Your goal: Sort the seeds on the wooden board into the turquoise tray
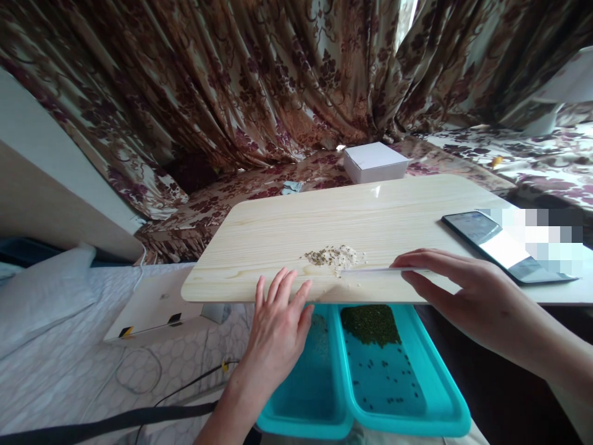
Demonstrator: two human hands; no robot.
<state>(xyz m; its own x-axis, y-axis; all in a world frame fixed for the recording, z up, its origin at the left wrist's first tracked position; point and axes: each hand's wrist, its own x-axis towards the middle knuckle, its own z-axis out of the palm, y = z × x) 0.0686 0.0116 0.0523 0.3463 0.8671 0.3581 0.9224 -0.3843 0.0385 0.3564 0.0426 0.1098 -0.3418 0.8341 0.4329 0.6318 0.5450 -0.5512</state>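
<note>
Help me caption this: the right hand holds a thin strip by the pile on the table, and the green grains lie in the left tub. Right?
No: the head view shows the green grains in the right tub. The right hand does hold a thin strip by the pile.

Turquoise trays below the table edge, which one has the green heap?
The right-hand tray: a dark green heap lies at its far end, loose dark bits nearer. The visible part of the left tray shows only faint specks.
</note>
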